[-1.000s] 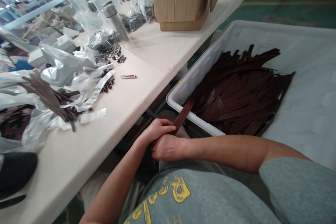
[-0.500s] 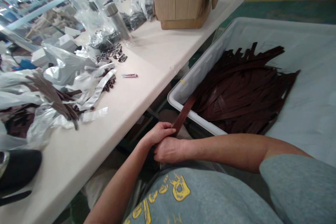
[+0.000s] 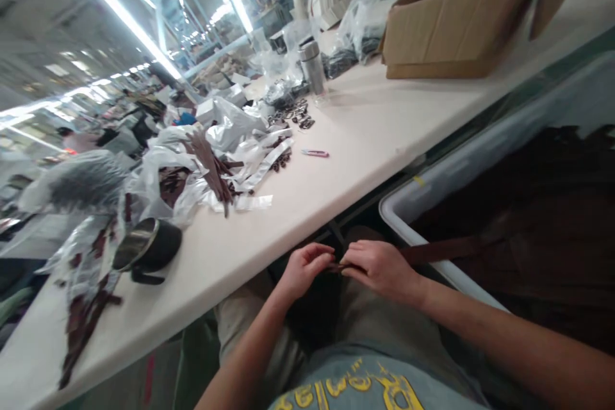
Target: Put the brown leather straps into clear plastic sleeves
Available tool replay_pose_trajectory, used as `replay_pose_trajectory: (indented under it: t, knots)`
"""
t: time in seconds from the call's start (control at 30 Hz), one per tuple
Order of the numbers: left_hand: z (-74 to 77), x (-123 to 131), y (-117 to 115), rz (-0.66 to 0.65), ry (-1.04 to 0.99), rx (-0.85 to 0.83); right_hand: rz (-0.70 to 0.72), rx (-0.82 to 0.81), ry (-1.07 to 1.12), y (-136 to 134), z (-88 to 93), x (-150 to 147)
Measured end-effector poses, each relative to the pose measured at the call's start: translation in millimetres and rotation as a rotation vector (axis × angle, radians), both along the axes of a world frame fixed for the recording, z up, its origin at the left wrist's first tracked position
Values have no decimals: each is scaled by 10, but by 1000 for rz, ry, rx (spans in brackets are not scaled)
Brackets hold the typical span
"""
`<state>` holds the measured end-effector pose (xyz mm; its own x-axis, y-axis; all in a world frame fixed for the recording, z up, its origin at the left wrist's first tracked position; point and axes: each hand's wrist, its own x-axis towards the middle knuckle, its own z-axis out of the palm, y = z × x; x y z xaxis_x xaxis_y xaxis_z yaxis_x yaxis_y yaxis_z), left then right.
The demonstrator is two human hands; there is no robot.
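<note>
A dark brown leather-like strap (image 3: 439, 251) runs from the bin over its rim to my right hand (image 3: 384, 271), whose fingers are closed around it near its end. My left hand (image 3: 305, 271) sits just to the left, thumb and fingers pinched on the short tip of the strap that pokes out between the hands. Both hands are over my lap, below the table edge. More brown straps (image 3: 542, 224) lie heaped in the white plastic bin (image 3: 396, 208) on the right, blurred by motion.
On the white table (image 3: 355, 186) lie small pink-handled snips (image 3: 315, 153), metal buckles (image 3: 302, 116), a steel flask (image 3: 313, 70), plastic bags with brown strips (image 3: 209, 163) and a black mug (image 3: 151, 246). A cardboard box (image 3: 446, 32) stands at the back right.
The view has swung left and upward, bringing in the mug and ceiling lights. My hands have moved from overlapping to side by side, with the strap tip between them.
</note>
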<state>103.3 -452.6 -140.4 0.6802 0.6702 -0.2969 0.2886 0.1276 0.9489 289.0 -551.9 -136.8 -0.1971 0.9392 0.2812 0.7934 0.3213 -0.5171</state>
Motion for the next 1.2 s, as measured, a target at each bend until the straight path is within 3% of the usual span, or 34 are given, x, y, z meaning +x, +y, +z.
replay_pose_trajectory:
  t: [0.23,0.37,0.53,0.63,0.77,0.87,0.97,1.1,1.2]
  knots:
    - [50,-69,-207,-83,104,389,-24,-18,89,6,-29,38]
    - [83,-64,-181,-110,100,363,-26,1,62,-19,-81,49]
    - [3,-81,-129,-96,74,282,-7,5,52,-24,-123,39]
    - [-7,-69,-124,-94,79,316,-8,2,54,-14,-133,29]
    - [216,-41,-33,-261,130,414,-20,-4,73,18,-117,61]
    - [489,17,286,-228,137,483,-40,-8,95,53,-71,122]
    - [681,154,866,26,185,601,-62,-21,97,84,-39,175]
    - [750,416,1675,313,340,783,-56,-27,100,105,-97,190]
    - [728,585,2034,391,363,822,-37,0,89,117,-198,197]
